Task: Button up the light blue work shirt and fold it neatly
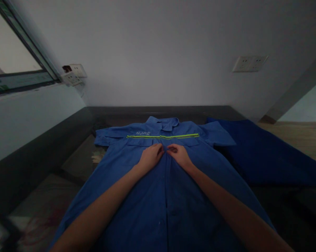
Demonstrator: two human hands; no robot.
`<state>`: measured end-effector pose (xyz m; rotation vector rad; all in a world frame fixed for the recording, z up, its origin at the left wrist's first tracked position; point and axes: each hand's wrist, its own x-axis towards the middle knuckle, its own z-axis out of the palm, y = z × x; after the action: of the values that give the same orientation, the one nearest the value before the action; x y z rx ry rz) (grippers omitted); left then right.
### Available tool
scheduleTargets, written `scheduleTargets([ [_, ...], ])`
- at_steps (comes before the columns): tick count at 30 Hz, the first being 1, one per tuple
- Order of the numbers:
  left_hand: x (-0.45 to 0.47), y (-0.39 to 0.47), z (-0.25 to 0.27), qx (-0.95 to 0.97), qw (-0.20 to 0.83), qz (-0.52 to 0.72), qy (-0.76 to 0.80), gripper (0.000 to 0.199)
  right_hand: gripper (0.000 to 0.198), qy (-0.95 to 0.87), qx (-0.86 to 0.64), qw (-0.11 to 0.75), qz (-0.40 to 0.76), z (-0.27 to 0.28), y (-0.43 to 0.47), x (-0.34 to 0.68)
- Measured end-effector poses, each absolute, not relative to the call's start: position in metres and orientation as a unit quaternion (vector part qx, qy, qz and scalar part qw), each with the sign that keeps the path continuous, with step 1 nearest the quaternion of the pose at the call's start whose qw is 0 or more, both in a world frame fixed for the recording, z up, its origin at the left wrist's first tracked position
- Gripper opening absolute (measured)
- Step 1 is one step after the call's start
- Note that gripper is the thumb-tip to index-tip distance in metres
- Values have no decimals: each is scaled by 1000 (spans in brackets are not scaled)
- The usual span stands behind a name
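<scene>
A blue short-sleeved work shirt (pixel 137 196) lies spread out face up, its collar at the far end. A yellow-green stripe (pixel 179 135) crosses the chest above two pocket flaps, with pale lettering on the left side. My left hand (pixel 152 154) pinches the shirt's front edge just below the stripe. Close beside it, my right hand (pixel 179 154) has its fingers closed on the other front edge. A small gap separates the two hands. Lower down, the front edges lie close together along the middle. Any button between my fingertips is too small to make out.
A darker blue cloth (pixel 268 154) lies to the right, partly under the shirt's sleeve. Behind the dark surface rises a pale wall with a double socket (pixel 249 64) on the right. More sockets (pixel 73 74) sit by the window frame (pixel 23 78) at left.
</scene>
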<state>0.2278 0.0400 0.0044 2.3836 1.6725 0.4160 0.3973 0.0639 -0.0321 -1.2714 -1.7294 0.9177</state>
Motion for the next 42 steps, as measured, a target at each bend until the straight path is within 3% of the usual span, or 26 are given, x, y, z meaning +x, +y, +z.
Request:
scheduleTargets([
  [10, 228, 39, -1, 815, 91, 65, 568, 17, 14, -694, -526, 367, 327, -32, 59, 394],
  [23, 230, 37, 1, 801, 108, 105, 579, 11, 16, -712, -524, 363, 294, -35, 58, 392],
  [34, 228, 39, 21, 813, 45, 137, 564, 14, 21, -701, -484, 393, 345, -12, 60, 396],
  [42, 234, 50, 17, 798, 81, 210, 559, 12, 24, -679, -461, 416, 391, -9, 65, 399],
])
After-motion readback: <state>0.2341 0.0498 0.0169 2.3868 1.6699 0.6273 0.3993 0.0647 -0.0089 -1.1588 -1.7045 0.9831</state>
